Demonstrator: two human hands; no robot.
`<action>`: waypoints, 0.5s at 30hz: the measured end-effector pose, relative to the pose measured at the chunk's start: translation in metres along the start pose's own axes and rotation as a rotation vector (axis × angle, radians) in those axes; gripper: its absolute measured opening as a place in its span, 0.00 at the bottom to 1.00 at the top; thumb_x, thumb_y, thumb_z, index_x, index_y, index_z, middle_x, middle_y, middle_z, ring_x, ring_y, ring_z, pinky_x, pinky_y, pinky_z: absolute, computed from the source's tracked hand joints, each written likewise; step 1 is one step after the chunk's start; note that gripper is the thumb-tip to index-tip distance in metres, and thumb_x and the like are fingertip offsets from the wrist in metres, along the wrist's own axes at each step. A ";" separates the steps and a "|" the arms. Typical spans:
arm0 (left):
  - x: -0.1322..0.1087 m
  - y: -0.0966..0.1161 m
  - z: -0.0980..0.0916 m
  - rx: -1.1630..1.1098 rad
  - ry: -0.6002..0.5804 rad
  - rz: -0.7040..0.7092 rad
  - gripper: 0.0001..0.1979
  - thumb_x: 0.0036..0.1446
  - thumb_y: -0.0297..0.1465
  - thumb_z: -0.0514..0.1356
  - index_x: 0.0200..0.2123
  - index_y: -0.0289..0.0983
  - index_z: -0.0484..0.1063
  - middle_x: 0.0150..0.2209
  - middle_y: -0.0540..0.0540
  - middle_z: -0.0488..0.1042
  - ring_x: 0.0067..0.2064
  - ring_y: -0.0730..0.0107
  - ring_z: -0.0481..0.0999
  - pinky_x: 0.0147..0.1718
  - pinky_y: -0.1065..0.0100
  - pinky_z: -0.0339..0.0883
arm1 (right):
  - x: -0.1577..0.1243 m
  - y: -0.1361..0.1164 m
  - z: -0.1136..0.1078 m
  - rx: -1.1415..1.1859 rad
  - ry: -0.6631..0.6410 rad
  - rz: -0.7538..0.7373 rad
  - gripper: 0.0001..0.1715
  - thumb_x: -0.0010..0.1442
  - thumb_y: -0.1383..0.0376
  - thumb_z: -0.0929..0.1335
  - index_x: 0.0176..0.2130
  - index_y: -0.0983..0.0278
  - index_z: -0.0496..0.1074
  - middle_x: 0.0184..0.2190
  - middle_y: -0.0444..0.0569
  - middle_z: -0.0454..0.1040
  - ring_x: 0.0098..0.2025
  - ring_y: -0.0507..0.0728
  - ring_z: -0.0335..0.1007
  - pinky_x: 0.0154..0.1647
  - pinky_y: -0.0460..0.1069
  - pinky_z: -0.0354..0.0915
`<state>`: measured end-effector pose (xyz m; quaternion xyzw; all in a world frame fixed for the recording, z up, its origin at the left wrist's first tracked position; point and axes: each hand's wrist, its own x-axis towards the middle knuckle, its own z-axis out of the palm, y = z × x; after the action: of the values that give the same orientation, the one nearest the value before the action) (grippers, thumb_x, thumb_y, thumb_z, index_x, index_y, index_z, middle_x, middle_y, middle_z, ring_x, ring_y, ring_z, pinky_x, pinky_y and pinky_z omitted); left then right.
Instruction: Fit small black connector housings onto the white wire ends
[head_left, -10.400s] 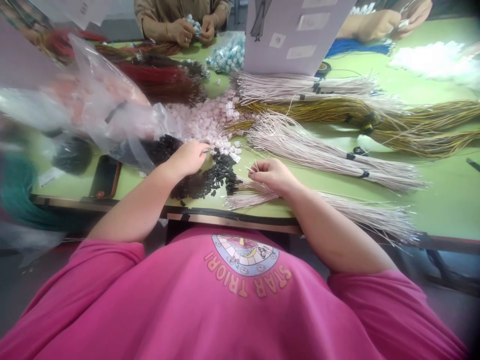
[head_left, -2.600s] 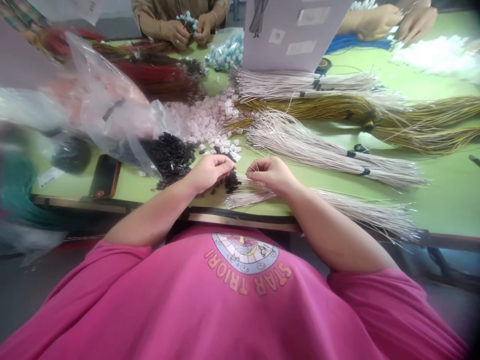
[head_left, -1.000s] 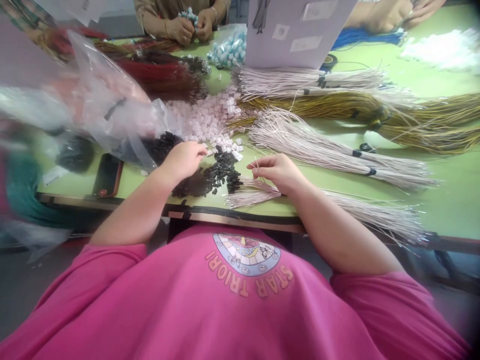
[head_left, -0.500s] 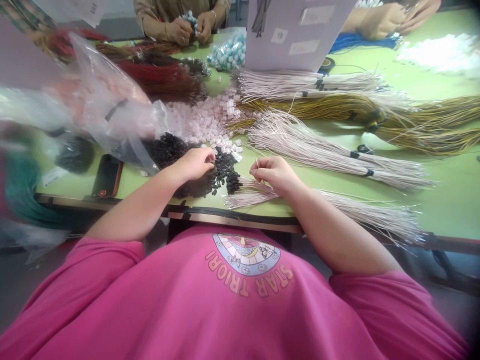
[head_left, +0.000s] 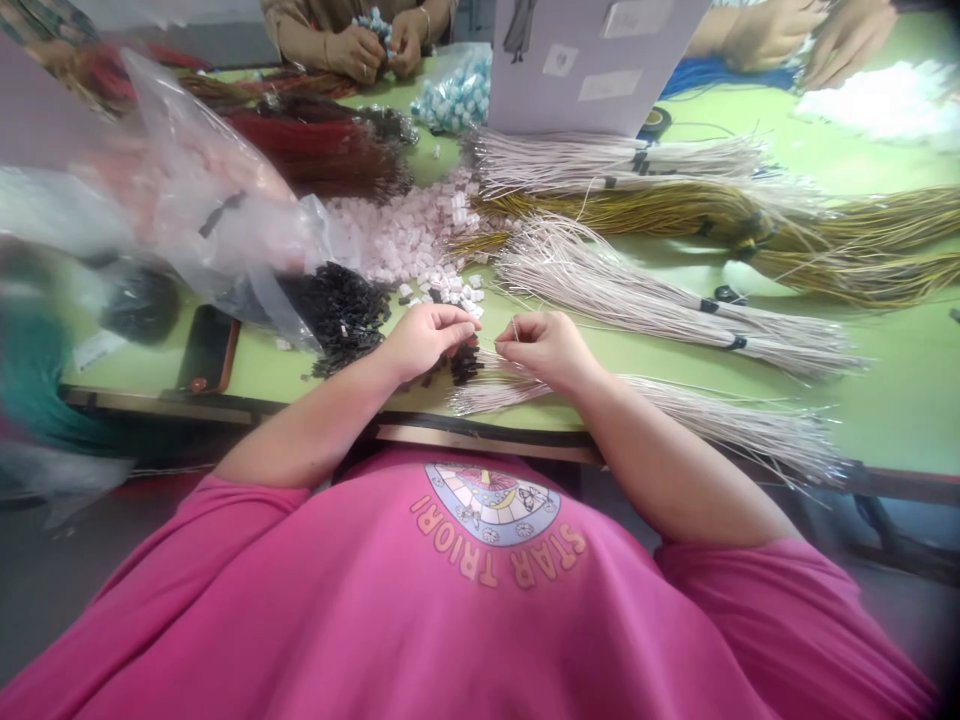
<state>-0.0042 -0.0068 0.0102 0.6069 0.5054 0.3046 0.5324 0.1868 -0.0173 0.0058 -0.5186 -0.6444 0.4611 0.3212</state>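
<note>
My left hand (head_left: 424, 338) is closed in a pinch just above a heap of small black connector parts (head_left: 341, 315); what it pinches is too small to make out. My right hand (head_left: 550, 347) is closed on thin pale wires (head_left: 489, 388) from the bundle lying along the near table edge. The fingertips of both hands nearly meet. A pile of small pink-white connector housings (head_left: 409, 235) lies just beyond the hands.
Long pale wire bundles (head_left: 660, 300), olive-yellow bundles (head_left: 675, 210) and dark red bundles (head_left: 315, 150) cover the green table (head_left: 885, 390). A clear plastic bag (head_left: 202, 210) and a phone (head_left: 206, 350) lie at left. Other people's hands (head_left: 375, 45) work at the far side beside a propped card (head_left: 585, 60).
My left hand has moved right from the black parts heap and now meets my right hand, pinched. The right hand stays on the wires.
</note>
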 end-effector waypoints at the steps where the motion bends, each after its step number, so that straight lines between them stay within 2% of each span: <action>1: 0.000 -0.001 0.000 -0.012 0.012 -0.014 0.14 0.49 0.38 0.61 0.34 0.33 0.75 0.29 0.46 0.77 0.22 0.79 0.66 0.23 0.73 0.61 | 0.000 0.000 0.000 -0.014 0.002 -0.008 0.07 0.42 0.66 0.66 0.23 0.69 0.72 0.19 0.44 0.69 0.23 0.48 0.59 0.25 0.44 0.56; 8: -0.002 0.003 0.005 -0.047 0.036 -0.080 0.15 0.47 0.39 0.62 0.35 0.33 0.75 0.30 0.45 0.78 0.22 0.79 0.67 0.23 0.73 0.60 | 0.000 0.000 0.000 -0.095 0.029 -0.041 0.07 0.42 0.66 0.65 0.22 0.68 0.71 0.18 0.43 0.68 0.23 0.48 0.58 0.25 0.44 0.55; 15: -0.003 -0.004 0.010 -0.022 0.020 -0.011 0.15 0.45 0.38 0.64 0.32 0.33 0.76 0.31 0.44 0.78 0.32 0.70 0.75 0.36 0.68 0.67 | -0.002 0.000 0.005 -0.171 0.053 -0.089 0.07 0.44 0.66 0.64 0.21 0.67 0.70 0.18 0.42 0.67 0.23 0.47 0.56 0.25 0.44 0.53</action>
<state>0.0026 -0.0127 0.0044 0.5951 0.5108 0.3132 0.5357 0.1827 -0.0203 0.0035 -0.5270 -0.6952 0.3756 0.3129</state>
